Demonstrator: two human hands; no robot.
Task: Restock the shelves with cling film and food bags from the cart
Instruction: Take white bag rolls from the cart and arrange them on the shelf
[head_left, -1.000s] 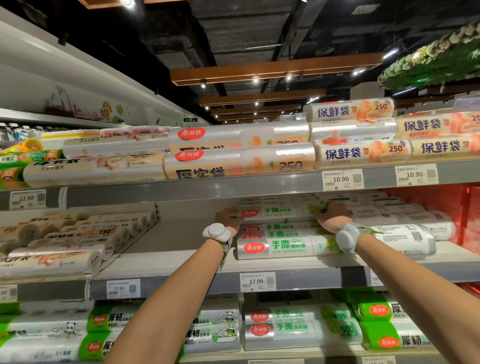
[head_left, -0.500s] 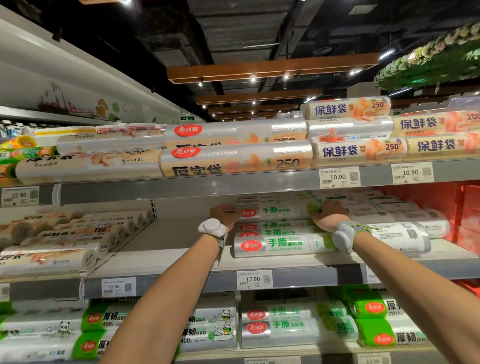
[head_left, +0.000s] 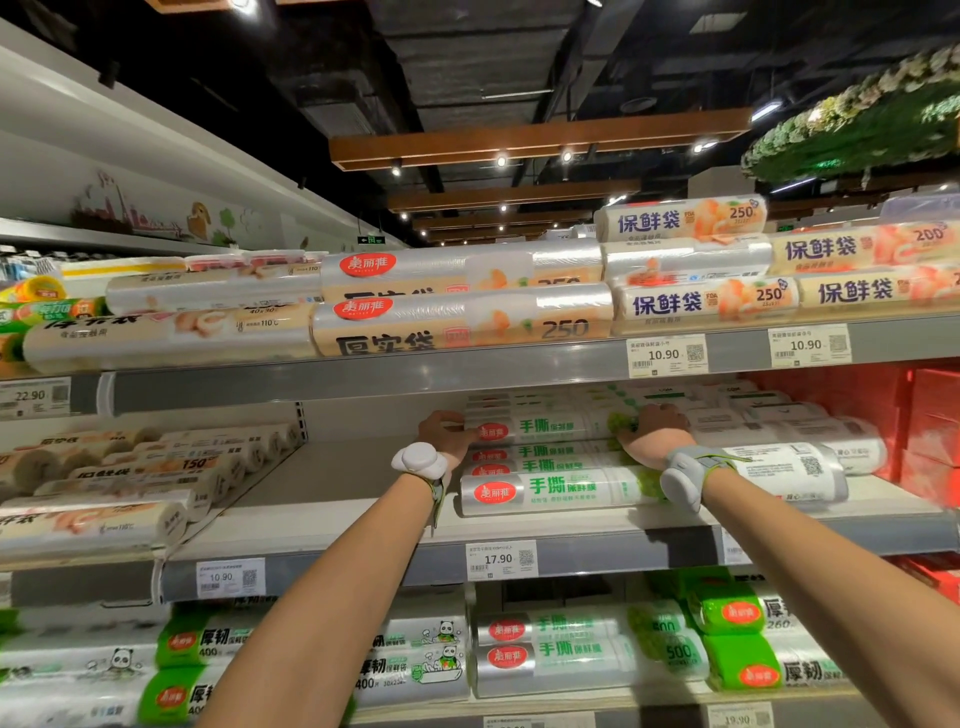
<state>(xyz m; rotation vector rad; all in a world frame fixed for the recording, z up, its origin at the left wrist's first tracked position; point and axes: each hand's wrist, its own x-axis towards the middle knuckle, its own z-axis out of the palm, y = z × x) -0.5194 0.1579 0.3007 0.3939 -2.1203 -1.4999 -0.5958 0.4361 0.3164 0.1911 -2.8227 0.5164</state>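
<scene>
- I see the left hand (head_left: 444, 434) gripping the red-logo end of a white-and-green plastic-wrapped cling film roll (head_left: 550, 427).
- The right hand (head_left: 652, 431) grips its other end.
- The roll tops a stack (head_left: 556, 463) on the grey metal middle shelf (head_left: 337, 525).

- Your middle shelf (head_left: 322, 519) carries a stack of cling film rolls (head_left: 556, 491) right of its centre, the lowest lying along the front edge.
- Toward its right end you have white rolls (head_left: 789, 467), then red boxes (head_left: 930, 415).
- Above you, the upper shelf (head_left: 363, 384) holds food bag rolls (head_left: 462, 325) stacked along its front edge.
</scene>
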